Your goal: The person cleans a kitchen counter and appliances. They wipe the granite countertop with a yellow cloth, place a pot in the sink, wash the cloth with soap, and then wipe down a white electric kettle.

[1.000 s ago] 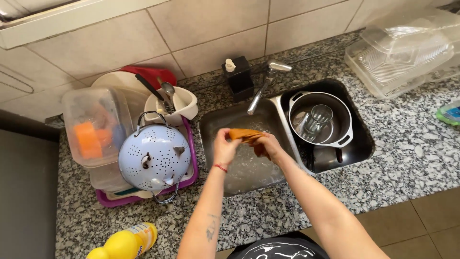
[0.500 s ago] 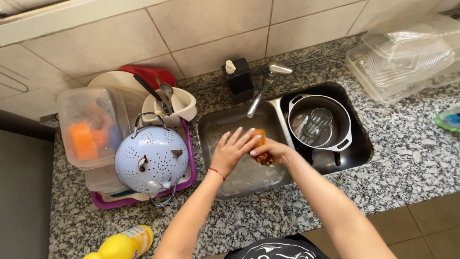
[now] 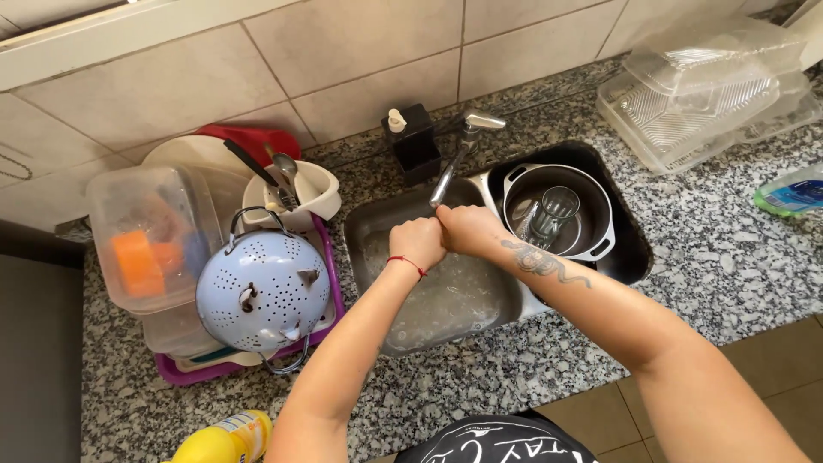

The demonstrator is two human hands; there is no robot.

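Fingers (image 3: pixel 429 230) curled together, both hands under faucet (image 3: pixel 453 167), over sink (image 3: pixel 369 225)

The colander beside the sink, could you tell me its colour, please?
Pale blue colander, clearest in the head view.

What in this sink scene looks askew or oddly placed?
The pale blue colander lies upside down, tilted on the crowded drying rack. A glass stands inside the pot in the right basin. Nothing looks spilled or broken.

We hold our 2 hands pressed together, knuckles up. Our left hand (image 3: pixel 417 243) is fisted, a red string around its wrist. Our right hand (image 3: pixel 467 230) curls against it, touching, the tattooed forearm reaching in from the lower right.
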